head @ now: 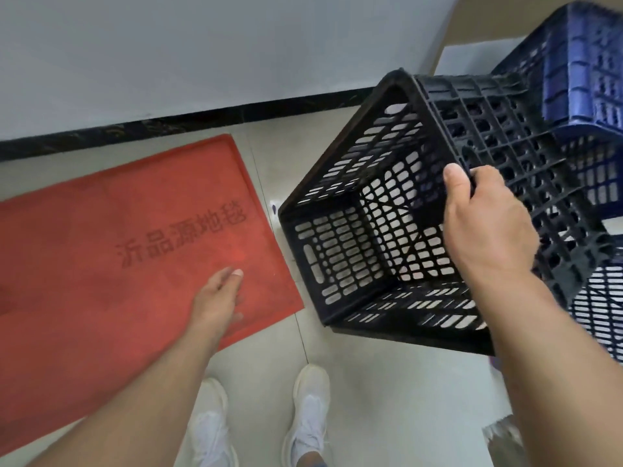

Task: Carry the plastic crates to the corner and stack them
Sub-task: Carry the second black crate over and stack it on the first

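Observation:
A black slotted plastic crate (364, 227) hangs tilted on its side, its open mouth turned toward me and to the left. My right hand (485, 224) grips its upper right rim, thumb over the edge. Behind it at the upper right stands a blue plastic crate (580, 72), and more blue lattice (596, 305) shows at the right edge below. My left hand (219, 298) is lower left, over the red mat, fingers loosely apart and holding nothing.
A red floor mat (101, 251) with dark printed characters lies on the pale tiled floor at left. A white wall with a black skirting strip (202, 116) runs behind. My two white shoes (263, 419) stand at the bottom centre.

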### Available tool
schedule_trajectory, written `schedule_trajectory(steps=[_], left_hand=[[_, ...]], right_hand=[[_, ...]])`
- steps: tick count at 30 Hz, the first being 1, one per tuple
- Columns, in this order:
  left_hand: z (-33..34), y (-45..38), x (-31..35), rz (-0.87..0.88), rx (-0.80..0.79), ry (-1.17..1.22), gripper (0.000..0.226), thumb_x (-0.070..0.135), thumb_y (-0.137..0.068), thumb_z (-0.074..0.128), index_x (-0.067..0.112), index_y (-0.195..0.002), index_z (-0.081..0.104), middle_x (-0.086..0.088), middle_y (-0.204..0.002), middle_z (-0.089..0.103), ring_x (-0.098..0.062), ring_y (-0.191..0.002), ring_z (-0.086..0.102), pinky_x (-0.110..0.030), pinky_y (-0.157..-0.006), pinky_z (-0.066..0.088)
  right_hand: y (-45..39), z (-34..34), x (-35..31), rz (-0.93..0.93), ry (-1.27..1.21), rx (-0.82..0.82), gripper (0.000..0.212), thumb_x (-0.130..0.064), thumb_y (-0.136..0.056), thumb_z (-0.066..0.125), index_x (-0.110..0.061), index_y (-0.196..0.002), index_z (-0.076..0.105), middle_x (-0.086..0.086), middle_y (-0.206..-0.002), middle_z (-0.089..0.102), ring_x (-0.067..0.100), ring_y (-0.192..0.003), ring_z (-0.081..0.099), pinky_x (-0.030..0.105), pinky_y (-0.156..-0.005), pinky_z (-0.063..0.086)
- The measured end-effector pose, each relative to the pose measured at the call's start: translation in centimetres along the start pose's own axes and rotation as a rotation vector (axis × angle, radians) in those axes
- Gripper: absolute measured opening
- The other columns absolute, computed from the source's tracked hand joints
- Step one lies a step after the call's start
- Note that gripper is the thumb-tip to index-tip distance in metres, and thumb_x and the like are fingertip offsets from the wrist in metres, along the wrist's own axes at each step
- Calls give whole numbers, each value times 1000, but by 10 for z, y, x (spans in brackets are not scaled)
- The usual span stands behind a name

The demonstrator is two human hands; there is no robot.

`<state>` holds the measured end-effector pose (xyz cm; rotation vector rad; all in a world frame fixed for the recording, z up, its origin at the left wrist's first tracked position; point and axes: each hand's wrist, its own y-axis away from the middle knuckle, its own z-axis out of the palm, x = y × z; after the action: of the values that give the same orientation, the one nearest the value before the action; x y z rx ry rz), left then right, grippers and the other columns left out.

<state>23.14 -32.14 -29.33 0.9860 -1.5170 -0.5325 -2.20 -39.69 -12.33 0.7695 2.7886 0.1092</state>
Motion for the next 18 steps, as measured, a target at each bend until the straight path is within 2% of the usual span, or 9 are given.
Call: schedule_trajectory(steps=[3,5,7,9,10,13,15,17,18], left_hand=[[-15,-10,-1,11,30,-56,47,31,-96,47,15,-140,43,-9,-139,51,-29,-122,53,-35,-84,49],[-29,-17,2,17,55,-94,54,37,-95,46,16,-144,36,-10,-147,44,-29,-130,46,-42,-107,38],[-48,-30,1,-19,119,-125,62,41,-95,45,14,-148,28,-11,-153,34,-30,-138,36,-40,-113,27],[-74,-45,-9,-74,208,-37,71,49,-91,48,11,-148,28,-18,-150,38,-36,-134,40,-44,-111,31],[-89,-53,-15,-99,243,22,78,56,-85,52,11,-145,33,-20,-144,45,-38,-128,47,-49,-107,37],[-146,-72,-32,-228,313,123,93,68,-69,62,8,-138,44,-18,-133,56,-39,-117,55,-51,-98,45],[-179,-67,-27,-240,298,218,65,48,-86,58,0,-130,51,-21,-124,60,-39,-111,57,-37,-87,50],[-209,-70,-33,-206,310,252,40,30,-93,53,1,-120,55,-18,-97,63,-35,-83,59,-29,-63,51],[-223,-71,-38,-192,342,253,37,27,-94,51,2,-121,54,-15,-89,61,-31,-73,56,-31,-59,49]], right_hand=[[2,-11,-16,-16,-114,-46,49,-55,-96,28,-15,-104,55,8,-95,57,34,-99,53,40,-77,34],[2,-17,-25,-12,-271,-84,48,-55,-95,34,-14,-91,59,1,-80,56,27,-82,55,40,-76,41],[0,-20,-31,37,-467,-132,46,-54,-93,41,-15,-84,63,-1,-71,56,15,-61,55,33,-64,49],[2,-20,-39,112,-595,-214,44,-55,-91,44,-18,-82,65,-2,-66,53,5,-40,49,22,-45,38],[4,-17,-44,135,-641,-256,44,-56,-90,45,-19,-80,65,-2,-65,52,6,-35,44,22,-44,32],[12,1,-62,136,-728,-348,41,-54,-90,46,-20,-75,62,-2,-60,44,12,-44,33,25,-45,23],[19,13,-76,109,-725,-385,42,-55,-90,46,-20,-75,63,-4,-55,43,13,-45,32,25,-45,24],[25,25,-90,106,-721,-407,43,-57,-88,46,-20,-76,65,-7,-52,45,13,-45,33,26,-46,27],[28,32,-96,106,-716,-419,43,-58,-88,45,-21,-77,65,-7,-53,46,14,-45,35,26,-46,29]])
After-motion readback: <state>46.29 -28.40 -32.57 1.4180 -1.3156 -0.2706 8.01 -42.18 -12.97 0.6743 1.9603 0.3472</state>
